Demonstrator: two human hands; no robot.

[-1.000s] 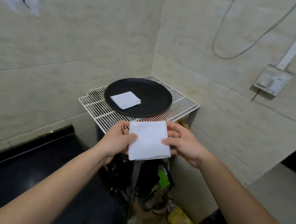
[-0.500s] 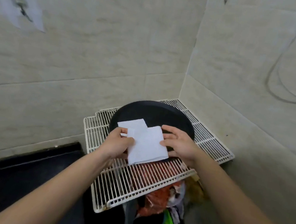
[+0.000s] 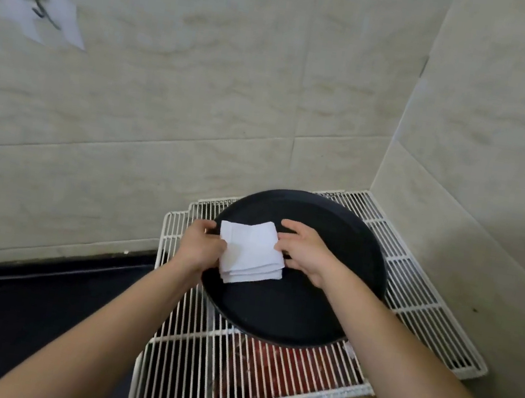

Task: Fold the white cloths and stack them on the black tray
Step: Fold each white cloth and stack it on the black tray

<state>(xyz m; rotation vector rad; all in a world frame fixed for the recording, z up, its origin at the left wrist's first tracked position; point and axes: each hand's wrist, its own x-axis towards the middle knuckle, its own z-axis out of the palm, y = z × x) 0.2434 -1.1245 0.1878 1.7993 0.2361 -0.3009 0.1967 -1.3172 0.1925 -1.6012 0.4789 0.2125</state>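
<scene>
Black round tray [image 3: 289, 308], matte with a shallow raised rim, sits on a white wire-grid rack [image 3: 415, 307] in a tiled corner. The left hand [image 3: 201, 246] and the right hand [image 3: 306, 253] each pinch an opposite side of a soft, square-folded white cloth [image 3: 251, 251] — layered edges showing along its near side — over the tray's left part.

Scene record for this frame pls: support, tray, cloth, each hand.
support: white wire rack in a tiled corner
tray: black tray, round, sits on the rack
cloth: white cloth, folded, layered edges showing, over the tray's left part; cannot tell if it rests there yet
left: left hand pinches the cloth's left edge
right: right hand holds its right edge
</scene>
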